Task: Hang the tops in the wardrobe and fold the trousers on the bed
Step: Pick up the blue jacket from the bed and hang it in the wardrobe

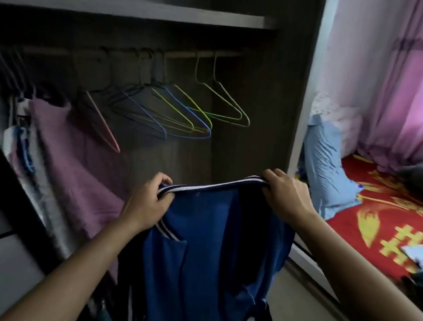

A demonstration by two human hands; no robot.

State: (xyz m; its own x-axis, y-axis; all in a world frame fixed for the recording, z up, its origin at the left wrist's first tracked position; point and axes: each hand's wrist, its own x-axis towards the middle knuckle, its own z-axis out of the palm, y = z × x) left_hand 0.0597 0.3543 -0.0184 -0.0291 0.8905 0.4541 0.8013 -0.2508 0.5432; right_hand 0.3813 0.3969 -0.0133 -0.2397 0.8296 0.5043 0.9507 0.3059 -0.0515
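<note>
**Q:** Where does the garment sit?

**A:** Lower centre of the frame. The blue top (210, 250) hangs from my two hands in front of the open wardrobe (274, 102), and its body drops out of view at the bottom edge. Its striped ribbed edge (213, 186), white and dark, is stretched between my fists in a shallow arc.

**Q:** How do the hands hold it?

**A:** My left hand (148, 201), left of centre, has its fingers curled round one end of the striped edge and bunches the cloth in the palm. My right hand (285, 192), right of centre and slightly higher, clamps the other end with fingers wrapped over it.

**Q:** What lies behind?

**A:** At upper centre a rail (189, 54) carries a cluster of wire hangers (174, 111) in green, yellow, blue and pink. A shelf (141, 11) runs above the rail. At the left a purple garment (77, 161) hangs beside other clothes, blurred.

**Q:** And on the right?

**A:** The bed (380, 200), with a red and yellow cover, fills the right edge. A pale blue pillow (325, 165) stands against the wardrobe's side, a pink curtain (403, 87) hangs above, and loose clothes (419, 252) lie at lower right.
</note>
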